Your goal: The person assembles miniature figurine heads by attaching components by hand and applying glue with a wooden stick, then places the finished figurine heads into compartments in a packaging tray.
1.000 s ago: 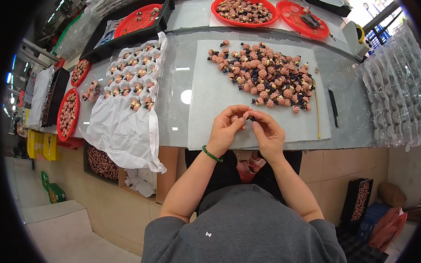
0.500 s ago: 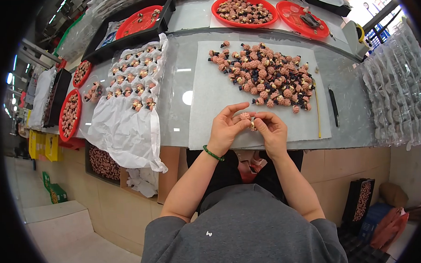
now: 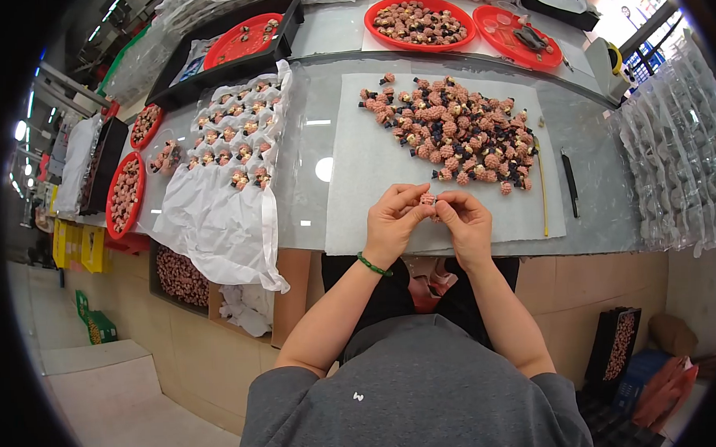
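Observation:
My left hand (image 3: 393, 225), with a green bead bracelet at its wrist, and my right hand (image 3: 467, 224) meet over the front of a white paper sheet (image 3: 353, 184). Thumbs and fingertips of both pinch one small figurine (image 3: 428, 199) with a pink, knobbly head; its lower part is mostly hidden by my fingers. Just beyond my hands lies a heap of similar figurines (image 3: 457, 125), pink with dark blue and cream parts. To the right of the heap are a thin yellow stick (image 3: 543, 189) and a black pen (image 3: 569, 183).
On the left, a white paper-lined tray (image 3: 215, 209) holds figurines in rows. Red plates (image 3: 471, 29) of parts line the back, beside a black tray (image 3: 292, 25). Clear plastic blister trays (image 3: 671, 149) stand at the right edge. Below the table sits an open cardboard box (image 3: 293, 293).
My left index finger has come down from a raised pose to close on the figurine. The figurine has turned slightly between my fingers. The whole view has shifted a little.

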`<control>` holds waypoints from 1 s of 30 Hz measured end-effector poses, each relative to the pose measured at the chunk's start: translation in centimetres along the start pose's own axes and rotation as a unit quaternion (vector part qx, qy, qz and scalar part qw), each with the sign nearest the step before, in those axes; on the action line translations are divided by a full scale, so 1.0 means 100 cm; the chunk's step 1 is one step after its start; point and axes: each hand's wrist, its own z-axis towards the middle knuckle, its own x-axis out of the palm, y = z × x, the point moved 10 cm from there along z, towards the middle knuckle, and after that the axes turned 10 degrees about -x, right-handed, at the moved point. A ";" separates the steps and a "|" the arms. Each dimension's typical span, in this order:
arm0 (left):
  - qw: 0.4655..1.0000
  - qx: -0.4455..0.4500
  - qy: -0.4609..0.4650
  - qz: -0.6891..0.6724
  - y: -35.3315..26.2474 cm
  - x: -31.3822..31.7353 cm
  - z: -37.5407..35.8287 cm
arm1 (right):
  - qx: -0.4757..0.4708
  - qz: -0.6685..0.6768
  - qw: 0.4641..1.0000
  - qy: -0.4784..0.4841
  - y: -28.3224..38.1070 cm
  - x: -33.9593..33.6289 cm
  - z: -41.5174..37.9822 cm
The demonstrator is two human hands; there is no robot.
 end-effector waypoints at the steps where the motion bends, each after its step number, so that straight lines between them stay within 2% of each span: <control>1: 1.000 0.024 -0.011 0.015 -0.003 -0.001 -0.001 | -0.006 -0.009 1.000 -0.001 0.001 0.000 0.000; 4: 0.999 0.032 -0.043 -0.003 -0.001 -0.004 -0.005 | -0.004 -0.024 1.000 0.001 -0.001 0.000 0.001; 6: 0.983 0.090 -0.052 0.149 -0.004 -0.003 -0.009 | -0.006 -0.037 0.999 -0.023 -0.002 -0.006 0.001; 8: 0.962 0.131 -0.069 0.231 -0.024 0.007 -0.019 | -0.018 -0.048 0.998 -0.044 -0.001 -0.009 0.001; 11: 0.950 0.161 -0.096 0.251 -0.037 0.010 -0.029 | -0.019 -0.061 0.997 -0.032 -0.006 -0.013 0.002; 14: 0.977 0.086 -0.059 0.183 -0.038 0.008 -0.026 | -0.010 -0.041 0.999 -0.014 -0.007 -0.009 0.001; 17: 0.977 0.092 -0.062 0.182 -0.070 -0.005 -0.031 | 0.011 0.009 1.000 -0.002 -0.008 -0.001 0.001; 20: 0.968 0.109 -0.101 0.200 -0.117 -0.041 -0.037 | -0.016 -0.036 0.999 0.018 -0.003 0.001 0.001; 22: 0.921 0.179 -0.212 0.275 -0.164 -0.086 -0.046 | -0.011 -0.033 0.999 0.017 -0.003 0.001 0.001; 23: 0.880 0.237 -0.255 0.323 -0.190 -0.107 -0.052 | -0.007 -0.030 0.999 0.018 -0.003 0.002 0.001; 24: 0.875 0.204 -0.287 0.332 -0.202 -0.135 -0.053 | -0.002 -0.027 0.999 0.019 -0.004 0.002 0.001; 25: 0.840 0.196 -0.326 0.388 -0.212 -0.164 -0.053 | -0.004 -0.027 1.000 0.016 -0.003 0.001 0.000; 28: 0.688 0.116 -0.395 0.597 -0.216 -0.229 -0.052 | -0.003 -0.028 0.999 0.015 -0.005 0.002 0.002; 30: 0.692 0.103 -0.384 0.602 -0.201 -0.247 -0.047 | -0.004 -0.025 1.000 0.011 -0.004 0.003 0.003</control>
